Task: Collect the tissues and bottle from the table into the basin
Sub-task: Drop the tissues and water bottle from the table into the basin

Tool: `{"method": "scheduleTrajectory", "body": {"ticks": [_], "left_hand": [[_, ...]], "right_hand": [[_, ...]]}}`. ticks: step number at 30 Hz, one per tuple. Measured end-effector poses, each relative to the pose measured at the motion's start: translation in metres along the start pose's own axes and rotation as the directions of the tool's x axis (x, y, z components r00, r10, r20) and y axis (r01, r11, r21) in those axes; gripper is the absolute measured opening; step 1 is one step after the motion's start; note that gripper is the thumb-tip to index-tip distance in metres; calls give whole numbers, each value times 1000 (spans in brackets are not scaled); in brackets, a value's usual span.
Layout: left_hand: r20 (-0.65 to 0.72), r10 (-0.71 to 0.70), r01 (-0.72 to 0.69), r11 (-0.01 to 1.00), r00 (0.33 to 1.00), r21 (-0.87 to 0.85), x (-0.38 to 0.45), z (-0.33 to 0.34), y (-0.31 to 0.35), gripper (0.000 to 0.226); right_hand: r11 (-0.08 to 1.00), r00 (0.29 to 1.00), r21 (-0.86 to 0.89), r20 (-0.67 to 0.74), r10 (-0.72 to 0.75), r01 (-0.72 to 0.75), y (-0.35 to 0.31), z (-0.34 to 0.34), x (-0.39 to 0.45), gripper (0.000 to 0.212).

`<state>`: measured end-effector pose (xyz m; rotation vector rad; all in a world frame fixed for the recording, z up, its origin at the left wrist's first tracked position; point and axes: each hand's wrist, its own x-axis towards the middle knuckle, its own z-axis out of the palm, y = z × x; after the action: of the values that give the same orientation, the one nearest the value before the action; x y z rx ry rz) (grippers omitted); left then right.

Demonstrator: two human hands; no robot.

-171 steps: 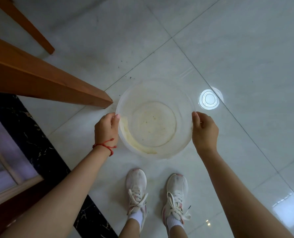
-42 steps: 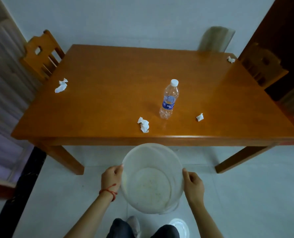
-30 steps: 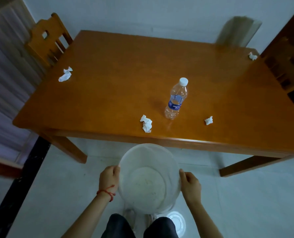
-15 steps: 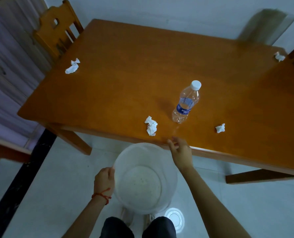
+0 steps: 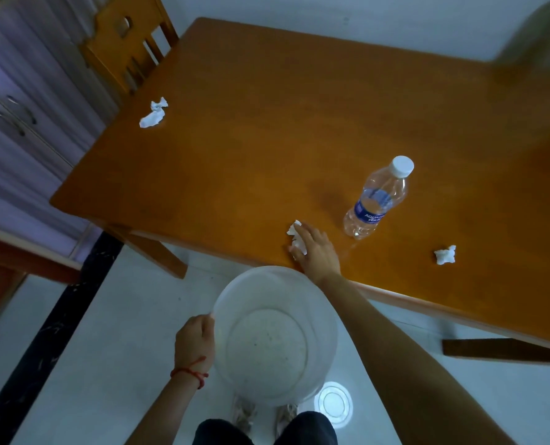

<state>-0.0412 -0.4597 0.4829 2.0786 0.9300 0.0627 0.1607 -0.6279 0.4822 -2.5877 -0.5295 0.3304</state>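
White plastic, the basin (image 5: 275,335) hangs just below the near edge of the table (image 5: 267,139), and nothing lies in it yet. The left hand (image 5: 195,340) is clamped on its left rim, holding it over the floor in front of the person's knees.

The right hand (image 5: 315,252) lies on the tabletop with fingers spread over the nearest tissue (image 5: 294,232), which sits close to the table edge, just above the basin. The fingers touch the wad and partly cover it, but they have not closed round it; I judge this the start of the first pick-up, or perhaps a sweep toward the edge.

So the task is barely begun. Still on the table:
- the nearest tissue, under the right hand;
- the bottle (image 5: 377,199), upright with its cap on, just right of that hand;
- a small tissue (image 5: 445,254) further right, near the front edge;
- a far tissue (image 5: 154,113) at the left side, beside the chair (image 5: 126,43).

The far right corner of the table is dark and blurred, so I cannot tell whether anything more lies there. By my count, three tissues and the bottle remain to be gathered.
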Motion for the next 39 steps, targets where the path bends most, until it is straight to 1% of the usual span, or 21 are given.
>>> {"method": "scheduleTrajectory", "body": {"ticks": [2, 4, 6, 8, 10, 15, 18, 21, 23, 25, 28, 31, 34, 37, 39], "left_hand": [[-4, -1, 1, 1000, 1000, -4, 0, 0, 1, 46], [-5, -1, 1, 1000, 1000, -5, 0, -1, 2, 46], [-4, 0, 0, 1000, 1000, -9, -1, -2, 3, 46], [-3, -1, 1, 1000, 1000, -23, -2, -3, 6, 47], [-2, 6, -6, 1000, 1000, -24, -2, -4, 7, 48], [20, 22, -22, 999, 1000, -37, -1, -3, 4, 48], [47, 22, -20, 998, 999, -59, -1, -2, 2, 44], [83, 52, -47, 997, 995, -64, 0, -1, 3, 44], [110, 87, -83, 996, 990, -45, 0, 0, 5, 45], [140, 121, -116, 992, 983, -40, 1, 2, 6, 43], [179, 158, -155, 987, 971, -36, 0, 5, 11, 43], [217, 200, -194, 980, 955, -49, -4, 9, 19, 46], [260, 229, -219, 974, 938, -66, -7, 14, 25, 43], [284, 257, -250, 966, 924, -60, -8, 20, 30, 43], [296, 272, -266, 962, 916, -61, -9, 24, 33, 43]], "right_hand": [[997, 999, -62, 21, -47, 48, 1, 5, 3, 44], [995, 997, -67, -1, -78, 77, 2, 8, 5, 37], [999, 999, 10, -35, -39, 39, 3, 9, 6, 32], [990, 997, 130, -59, 53, -45, 2, 8, 5, 30], [974, 990, 208, -85, 112, -92, -3, 5, -2, 27], [950, 986, 308, -138, 98, -52, -22, 0, -47, 24], [933, 987, 358, -129, 96, -44, -34, 0, -82, 27], [926, 987, 366, -96, 130, -87, -38, 4, -110, 26], [940, 987, 317, -46, 151, -129, -37, 6, -124, 34], [951, 987, 273, -28, 158, -145, -33, 6, -137, 45], [954, 977, 246, -82, 195, -169, -28, 3, -160, 67], [947, 938, 246, -227, 261, -205, -18, 0, -183, 68], [926, 864, 266, -359, 353, -267, -7, -5, -205, 71], [881, 808, 318, -373, 456, -350, 2, -10, -227, 78], [857, 779, 344, -379, 500, -383, 7, -13, -236, 77]]}}
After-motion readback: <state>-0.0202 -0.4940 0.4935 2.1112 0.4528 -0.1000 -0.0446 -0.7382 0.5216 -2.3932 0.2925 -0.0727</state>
